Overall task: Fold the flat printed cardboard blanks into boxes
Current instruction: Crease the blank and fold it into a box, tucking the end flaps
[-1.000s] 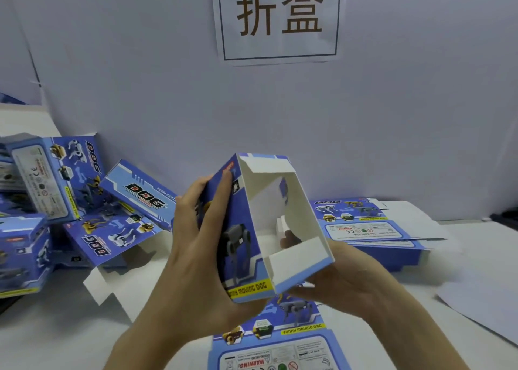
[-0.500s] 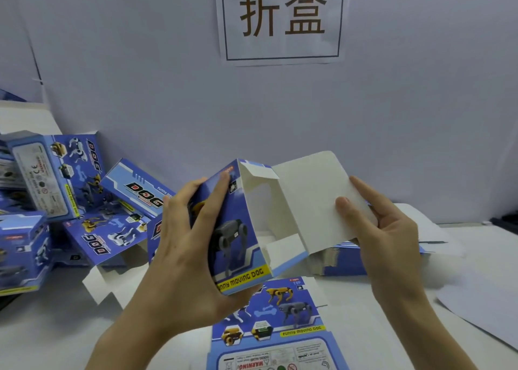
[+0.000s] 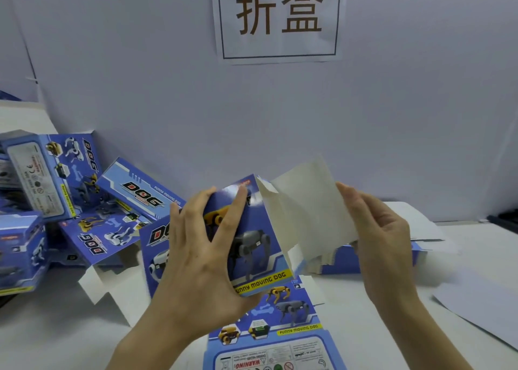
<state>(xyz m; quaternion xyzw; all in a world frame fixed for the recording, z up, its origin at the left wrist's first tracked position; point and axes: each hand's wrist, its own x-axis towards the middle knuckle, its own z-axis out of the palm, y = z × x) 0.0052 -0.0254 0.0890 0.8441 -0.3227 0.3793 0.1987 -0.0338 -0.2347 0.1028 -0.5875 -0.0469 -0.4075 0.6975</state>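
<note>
**White tabletop, one box half-formed**

White tabletop [image 3: 378, 313] below a wall sign [image 3: 280, 16] fills the head view. Above it the left hand [image 3: 201, 257] grips the printed box [image 3: 258, 246], fingers spread across its dog-picture face. The right hand [image 3: 384, 238] pinches the raised white flap [image 3: 308, 201] at its edge. A flat blank [image 3: 280, 336] lies beneath the box. Folded boxes [image 3: 50, 179] pile at left, and what looks like a stack of blanks [image 3: 344, 260] sits behind.

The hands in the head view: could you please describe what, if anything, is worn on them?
The left hand and right hand are bare: no gloves, rings, watch or bracelet show. The forearms are uncovered too, with no sleeve before the frame's edge.
</note>
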